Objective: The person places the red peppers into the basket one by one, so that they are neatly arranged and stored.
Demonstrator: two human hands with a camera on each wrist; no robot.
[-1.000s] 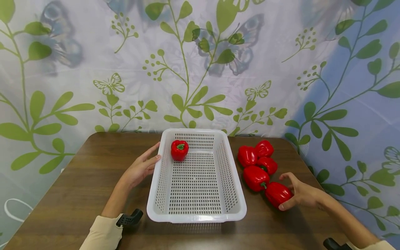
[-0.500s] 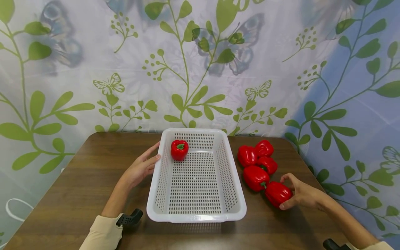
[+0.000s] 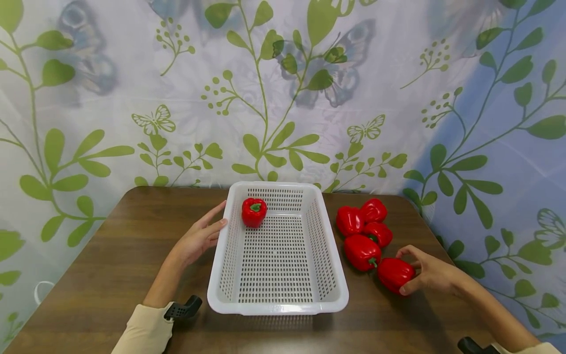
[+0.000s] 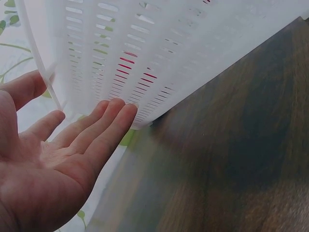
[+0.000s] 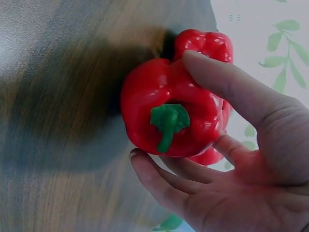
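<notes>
In the head view a white perforated plastic basket (image 3: 278, 309) stands mid-table, with one red bell pepper (image 3: 254, 213) in its far left corner. My left hand (image 3: 197, 240) rests at the basket's left side. Its fingers are extended against the slotted wall in the left wrist view, with a fingertip by the rim. To the right, my right hand (image 3: 428, 273) grips another red bell pepper (image 3: 395, 275) between thumb and fingers. The right wrist view shows that pepper's green stem (image 5: 169, 123) facing the camera. Whether it has left the table I cannot tell.
Several more red bell peppers (image 3: 362, 251) lie clustered between the basket and my right hand. The brown wooden table (image 3: 101, 275) ends at a leaf-patterned cloth backdrop (image 3: 199, 123) behind and to the right. A white cord (image 3: 37, 292) hangs off the left edge.
The pepper in my right hand has turned and shifted slightly right, along with the hand. My left hand and the basket have stayed in place.
</notes>
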